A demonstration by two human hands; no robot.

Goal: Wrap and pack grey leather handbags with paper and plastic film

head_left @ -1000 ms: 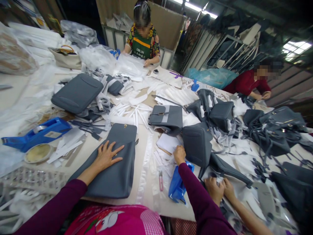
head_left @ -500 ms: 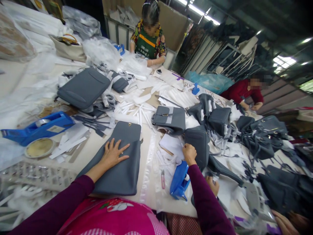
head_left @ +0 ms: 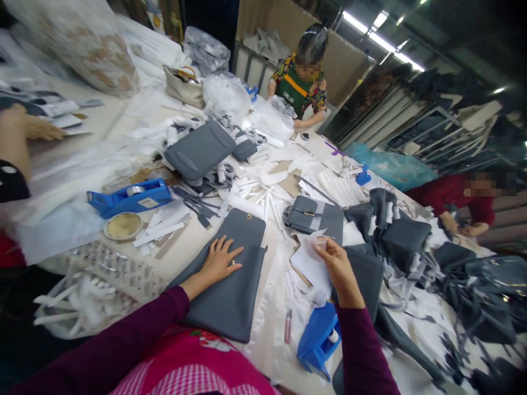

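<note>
My left hand (head_left: 217, 263) lies spread on a dark grey bag (head_left: 230, 307), pressing flat against its surface. A gold-coloured metal fitting (head_left: 249, 216) shows on the flap at the bag's far end. To the right, my right hand (head_left: 336, 266) is closed in a pinch on the edge of a thin white paper sheet (head_left: 317, 238), over a small stack of white paper (head_left: 310, 263). A blue tape dispenser (head_left: 315, 337) stands just below that hand. Between the bag and the dispenser lies a slim pink tool (head_left: 288, 325), its kind unclear.
Another blue tape dispenser (head_left: 129, 197) and a round yellowish tin (head_left: 122, 226) are at left. More grey bags (head_left: 201, 148) and a buckled one (head_left: 315, 216) lie farther back. Co-workers sit across the table (head_left: 300, 82) and at far right (head_left: 457, 203); another person's hand (head_left: 31, 123) is at left.
My right hand has gone from a closed fist by the grey bag to pinching a white paper sheet. My left hand stays on the bag. The view has swung left.
</note>
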